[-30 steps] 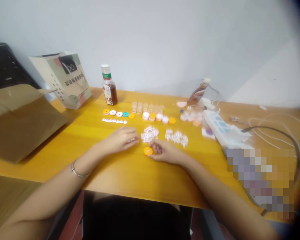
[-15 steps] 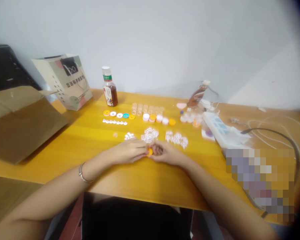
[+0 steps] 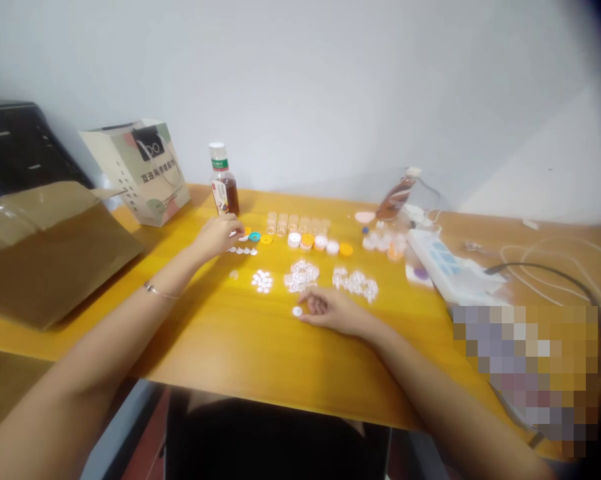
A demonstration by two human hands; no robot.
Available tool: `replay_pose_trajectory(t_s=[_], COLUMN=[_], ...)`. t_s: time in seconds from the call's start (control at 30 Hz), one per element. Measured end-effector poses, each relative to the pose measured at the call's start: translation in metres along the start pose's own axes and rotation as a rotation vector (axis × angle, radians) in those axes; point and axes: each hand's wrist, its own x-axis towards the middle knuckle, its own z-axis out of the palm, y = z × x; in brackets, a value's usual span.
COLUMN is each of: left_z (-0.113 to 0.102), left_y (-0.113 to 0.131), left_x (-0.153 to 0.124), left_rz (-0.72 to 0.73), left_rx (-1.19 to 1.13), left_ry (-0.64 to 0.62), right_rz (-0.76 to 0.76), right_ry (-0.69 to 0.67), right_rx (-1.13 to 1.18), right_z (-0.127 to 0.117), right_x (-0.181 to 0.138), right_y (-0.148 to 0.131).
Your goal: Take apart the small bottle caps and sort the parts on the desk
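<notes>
The left hand (image 3: 219,235) is stretched out across the yellow counter (image 3: 240,347) to the row of coloured rings (image 3: 258,237), its fingers bent down over the left end of that row; it seems to be pinching one of the rings, though the fingers hide whatever is under them, so I cannot tell whether it has hold of anything. A thin bracelet (image 3: 156,291) sits on that wrist. Just in front of the hand stands a small bottle (image 3: 223,187) of dark drink, and a line of tiny white pieces (image 3: 244,251) lies just beside the hand.

The right hand (image 3: 330,310) rests on the counter nearer the person, fingers loosely curled and holding nothing that shows; a small white disc (image 3: 297,311) lies at its fingertips (touching or only just beside, the blur leaves it open). Beyond it are clusters of white lattice parts (image 3: 301,275), a row of caps (image 3: 320,243) and clear vials (image 3: 293,223). A paper bag (image 3: 143,172) and a cardboard box (image 3: 45,250) stand at the far left, a power strip (image 3: 447,270) at the right.
</notes>
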Motion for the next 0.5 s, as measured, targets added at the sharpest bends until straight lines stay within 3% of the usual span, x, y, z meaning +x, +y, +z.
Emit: replay_pose_trajectory(t_s=[0.13, 0.5], left_z=[0.011, 0.025], left_y=[-0.006, -0.012], left_x=[0.011, 0.011], left_rz=[-0.052, -0.086], left_rx=[0.131, 0.196], left_ry=[-0.104, -0.124], right_rz=[-0.004, -0.005], right_ry=[0.000, -0.005], right_rx=[0.004, 0.011], right_z=[0.000, 0.001], right_x=[0.000, 0.001], right_y=[0.000, 0.004])
